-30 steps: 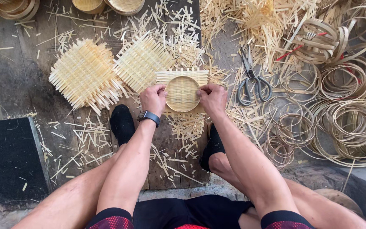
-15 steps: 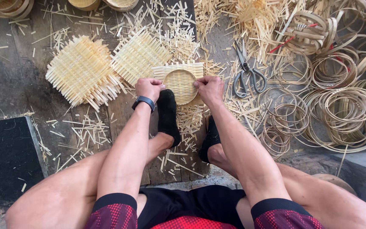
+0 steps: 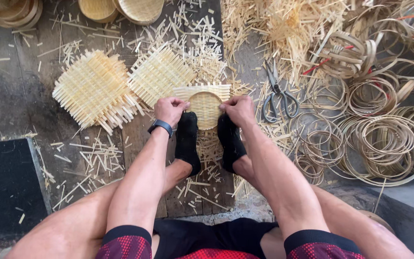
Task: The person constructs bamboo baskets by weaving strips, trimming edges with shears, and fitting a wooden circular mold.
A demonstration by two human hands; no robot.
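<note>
Fingers (image 3: 180,102) of the left hand (image 3: 169,110) and right hand (image 3: 238,109) clamp a small woven basket (image 3: 205,106) on the plank floor (image 3: 25,96), black-socked feet (image 3: 187,139) pinning its near edge; scissors (image 3: 278,93) lie just right.

The small round woven bamboo mat (image 3: 206,106) under my fingers looks dry, matt and pale straw-coloured, its loose strips rough-ended. The dark plank floor (image 3: 20,96) is worn, dull wood. My black socks (image 3: 187,139) are soft matt cloth. The grey scissors (image 3: 278,96) are dull metal; the coiled bamboo hoops (image 3: 384,139) look smooth.
</note>
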